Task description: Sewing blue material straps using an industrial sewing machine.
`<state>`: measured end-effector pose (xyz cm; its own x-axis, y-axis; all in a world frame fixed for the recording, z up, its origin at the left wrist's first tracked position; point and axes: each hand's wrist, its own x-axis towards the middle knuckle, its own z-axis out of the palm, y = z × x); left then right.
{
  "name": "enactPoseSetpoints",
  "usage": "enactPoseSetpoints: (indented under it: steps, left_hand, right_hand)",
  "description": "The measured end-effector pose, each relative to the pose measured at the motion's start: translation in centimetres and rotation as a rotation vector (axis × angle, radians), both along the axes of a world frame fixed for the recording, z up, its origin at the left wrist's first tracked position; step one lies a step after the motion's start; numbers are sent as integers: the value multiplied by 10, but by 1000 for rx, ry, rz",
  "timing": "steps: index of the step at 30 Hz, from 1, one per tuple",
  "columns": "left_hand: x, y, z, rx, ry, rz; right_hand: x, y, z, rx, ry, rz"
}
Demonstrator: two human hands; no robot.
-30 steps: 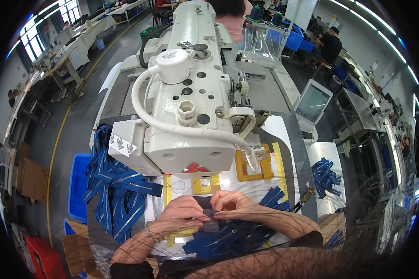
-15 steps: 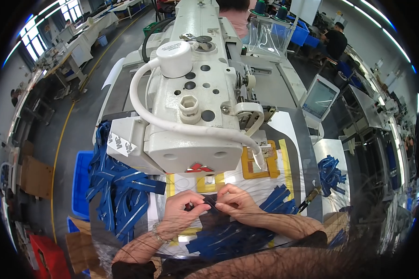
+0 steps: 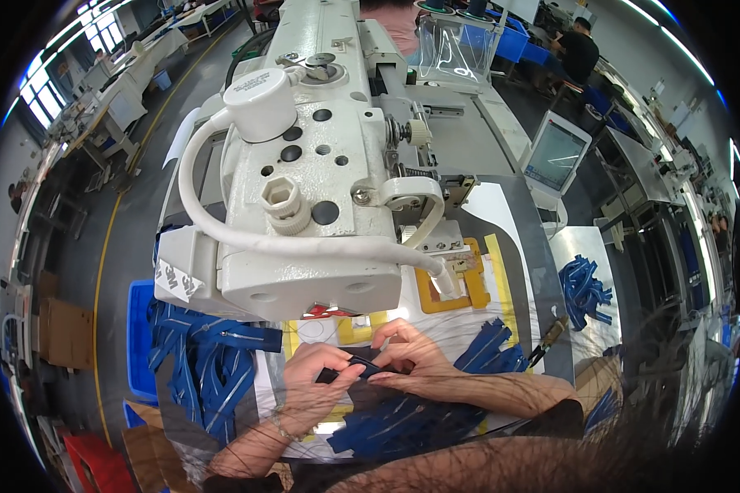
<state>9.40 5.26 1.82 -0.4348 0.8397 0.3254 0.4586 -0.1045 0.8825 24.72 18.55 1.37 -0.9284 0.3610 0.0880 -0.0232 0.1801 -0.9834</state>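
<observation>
Just in front of a large white sewing machine point(image 3: 304, 271), both my hands are closed on one small dark strip of fabric. My left hand point(image 3: 312, 380) pinches one end of the strip point(image 3: 360, 366) between thumb and fingers. From the other side my right hand point(image 3: 415, 361) grips it with bent fingers, which partly cover it. Below my wrists lie blue zippers point(image 3: 403, 423), spread over the table. A heap of blue zippers point(image 3: 214, 366) with pale teeth hangs at the left. More zippers point(image 3: 492, 347) lie fanned beyond my right forearm.
Yellow-edged template frames point(image 3: 429, 302) lie under the machine head. Thread snips point(image 3: 548, 338) rest at the right, near another bundle of blue zippers point(image 3: 585, 294). A control screen point(image 3: 557, 158) stands behind them. Low on the left are a blue bin point(image 3: 139, 349) and a cardboard box point(image 3: 66, 333).
My view has shifted, so the machine sits further left and higher in it. My fingers have moved on the dark strip, which now lies more level between my hands.
</observation>
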Motion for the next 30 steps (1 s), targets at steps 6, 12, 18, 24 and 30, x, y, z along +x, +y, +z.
enactPoseSetpoints:
  steps: [6, 12, 18, 24, 30]
  left_hand:
    - [0, 3, 1, 12, 63, 16]
    - [0, 6, 5, 7, 168, 22]
    - [0, 6, 4, -6, 209, 17]
    - [-1, 7, 7, -9, 271, -22]
    - [-10, 7, 11, -215, 290, -79]
  right_hand:
    - [-2, 1, 0, -115, -45, 12]
    - [-1, 1, -2, -127, -49, 12]
    - [-2, -1, -4, -162, -11, 10]
    - [-1, 1, -1, -121, 1, 1]
    - [0, 2, 5, -213, 21, 28]
